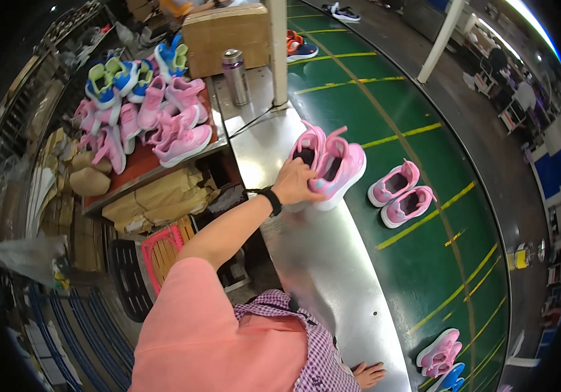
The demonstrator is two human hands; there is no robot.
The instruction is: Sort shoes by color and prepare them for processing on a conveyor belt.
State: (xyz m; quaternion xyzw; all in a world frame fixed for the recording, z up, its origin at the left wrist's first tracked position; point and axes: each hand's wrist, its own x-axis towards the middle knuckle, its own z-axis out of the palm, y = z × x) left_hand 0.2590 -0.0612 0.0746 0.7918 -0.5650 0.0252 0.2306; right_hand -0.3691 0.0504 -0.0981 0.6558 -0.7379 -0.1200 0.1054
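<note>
My left hand (295, 181), with a black band at the wrist, is closed on a pair of pink sneakers (342, 171) with white soles. It grips them at their near side, over the steel ledge beside the green belt. The two shoes are side by side, their pull tabs pointing up. Low in the view, my right hand (368, 375) lies on the steel ledge (339, 261) with its fingers spread and nothing in it. Nearest to the held pair, another pair of pink sneakers (403, 193) stands on the green belt (424, 268).
Pink and blue sneakers (156, 111) are heaped on a red-topped table to the left. A metal flask (235, 77) stands by a cardboard box (227, 40) and a white post (278, 59). More pink shoes (440, 351) and a blue shoe (451, 379) sit on the near belt. Below left is a chair (156, 258).
</note>
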